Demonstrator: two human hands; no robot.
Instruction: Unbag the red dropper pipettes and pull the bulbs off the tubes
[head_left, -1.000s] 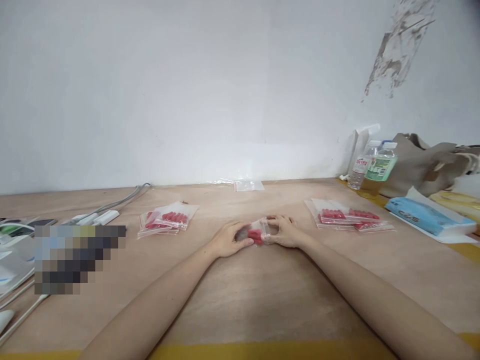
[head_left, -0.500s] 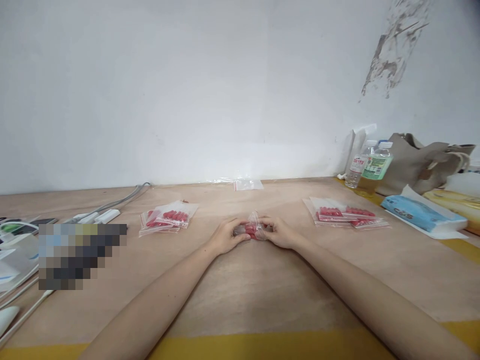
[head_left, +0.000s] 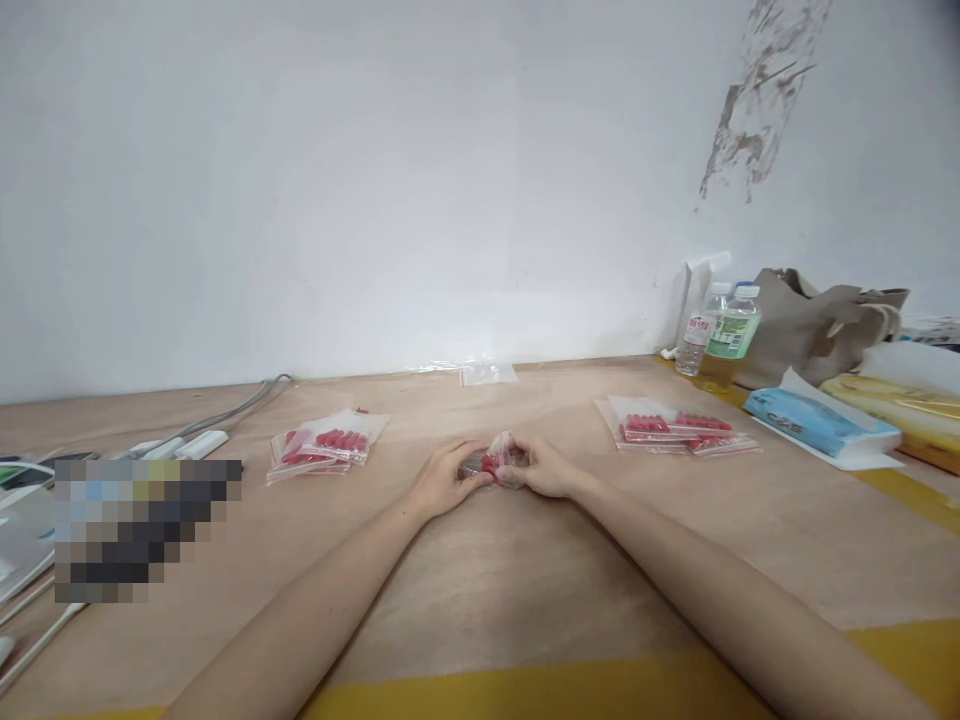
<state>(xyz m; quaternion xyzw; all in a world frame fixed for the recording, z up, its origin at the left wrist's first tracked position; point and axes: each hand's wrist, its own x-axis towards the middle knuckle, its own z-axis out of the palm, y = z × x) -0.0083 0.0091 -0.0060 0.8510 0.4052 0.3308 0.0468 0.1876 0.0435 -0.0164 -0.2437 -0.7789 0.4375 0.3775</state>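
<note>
At the middle of the wooden table, a clear plastic bag (head_left: 495,462) with small red pieces in it is between my two hands. My left hand (head_left: 450,479) has its thumb and fingers closed around the bag's left side. From the right, my right hand (head_left: 545,467) pinches the bag's upper right part. My fingers partly cover the bag, so its opening cannot be made out. Flat zip bags holding red capsule-like pieces form a left pile (head_left: 330,443) and a right pile (head_left: 675,430), both apart from my hands.
A flat zip bag (head_left: 489,374) lies by the wall. To the right stand drink bottles (head_left: 729,338), a grey-brown bag (head_left: 799,325) and a blue tissue pack (head_left: 821,424). On the left are white plugs and cables (head_left: 201,445) beside a blurred-out object (head_left: 142,525).
The camera view has turned slightly right, so the surroundings sit further left. My right fingers have shifted a little on the bag, and both hands still hold it.
</note>
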